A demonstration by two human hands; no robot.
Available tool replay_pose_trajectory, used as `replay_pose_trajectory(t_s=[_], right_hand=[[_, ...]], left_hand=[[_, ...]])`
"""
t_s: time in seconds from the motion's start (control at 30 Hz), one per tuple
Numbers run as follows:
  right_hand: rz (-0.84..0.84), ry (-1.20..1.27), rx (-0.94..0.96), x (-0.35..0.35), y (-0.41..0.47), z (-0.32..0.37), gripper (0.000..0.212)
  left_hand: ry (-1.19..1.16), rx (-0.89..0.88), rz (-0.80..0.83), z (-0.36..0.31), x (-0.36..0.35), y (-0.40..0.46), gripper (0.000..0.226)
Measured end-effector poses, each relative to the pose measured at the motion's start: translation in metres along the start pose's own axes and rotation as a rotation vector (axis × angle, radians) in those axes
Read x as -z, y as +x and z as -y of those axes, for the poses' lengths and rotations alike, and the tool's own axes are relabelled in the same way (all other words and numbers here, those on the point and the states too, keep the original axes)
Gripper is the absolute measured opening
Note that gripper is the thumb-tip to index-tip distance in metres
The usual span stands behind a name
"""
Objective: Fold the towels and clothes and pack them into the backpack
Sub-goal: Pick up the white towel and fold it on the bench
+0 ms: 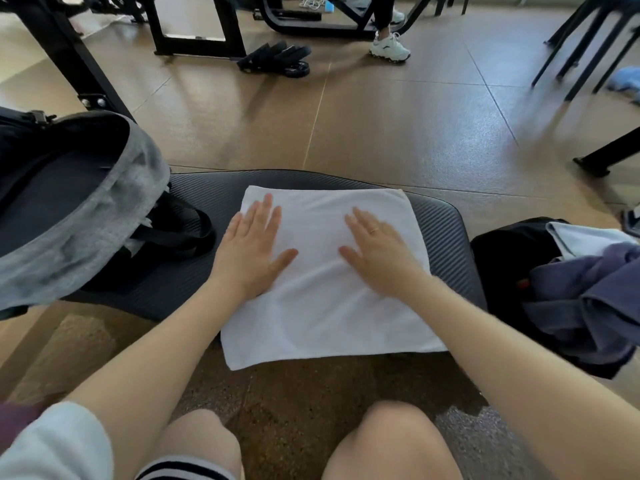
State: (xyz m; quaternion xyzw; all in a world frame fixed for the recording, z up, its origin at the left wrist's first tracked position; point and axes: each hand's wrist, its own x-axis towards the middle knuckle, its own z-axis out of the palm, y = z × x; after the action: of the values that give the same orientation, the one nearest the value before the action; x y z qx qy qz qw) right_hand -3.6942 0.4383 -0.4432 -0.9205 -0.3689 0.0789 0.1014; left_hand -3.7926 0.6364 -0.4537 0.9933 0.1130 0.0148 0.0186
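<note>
Bare knees (388, 441), left hand (251, 251) and right hand (375, 252), fingers straight, flat on white towel (322, 306)

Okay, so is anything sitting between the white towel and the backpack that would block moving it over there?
Nothing visible does. The white towel lies on the dark mat under the left hand and right hand. The backpack sits open just to its left; only its black strap and bare mat lie between.

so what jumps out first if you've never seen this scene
A white towel lies on a dark mat in the middle, with the left hand and right hand pressed flat on it. A grey backpack gapes open at left; dark blue clothes are heaped at right.
</note>
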Motion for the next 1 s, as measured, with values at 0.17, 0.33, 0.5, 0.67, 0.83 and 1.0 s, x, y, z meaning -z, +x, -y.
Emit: replay_pose_trajectory(t_s=[0.17,0.33,0.5,0.67,0.83,1.0], right_hand=[[0.124,-0.081,0.156,-0.025,-0.048,0.03,0.07],[0.154,-0.16,-0.034,-0.022,-0.078,-0.014,0.072],[0.1,-0.109,-0.255,-0.017,-0.103,-0.042,0.071],[-0.24,-0.204,0.058,-0.027,-0.127,-0.024,0.065],[-0.204,-0.251,0.187,-0.034,-0.133,-0.026,0.06],[-0.289,-0.184,0.23,-0.031,-0.136,-0.035,0.043]], left_hand=[[-0.059,-0.216,0.182,-0.03,-0.008,-0.047,0.087],[-0.013,-0.173,0.189,-0.004,-0.009,-0.075,0.109],[-0.078,-0.119,0.136,0.0,-0.007,-0.087,0.109],[-0.141,-0.389,-0.38,-0.017,-0.013,-0.117,0.027],[0.01,-0.357,-0.294,-0.01,-0.034,-0.134,0.069],[-0.061,-0.357,-0.375,0.009,-0.042,-0.137,0.072]])
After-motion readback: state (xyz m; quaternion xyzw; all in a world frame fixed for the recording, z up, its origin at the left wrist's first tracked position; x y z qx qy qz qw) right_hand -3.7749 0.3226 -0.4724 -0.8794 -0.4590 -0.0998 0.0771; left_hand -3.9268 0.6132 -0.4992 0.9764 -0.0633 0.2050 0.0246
